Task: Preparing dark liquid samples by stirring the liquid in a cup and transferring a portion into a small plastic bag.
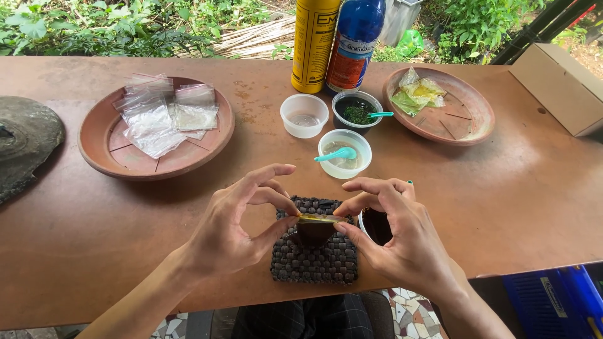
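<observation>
You're pinching a small bag w/ both hands, left hand & right hand, fingers clenched on its top, over the woven mat.

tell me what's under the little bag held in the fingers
Both hands, left hand and right hand, pinch a small plastic bag above a dark woven mat. The bag hides the mat's middle.

A worn reddish-brown table stands outdoors in soft daylight. Green leafy plants and a pile of pale bamboo canes lie beyond its far edge. Mosaic-tiled floor shows under its near edge.
</observation>
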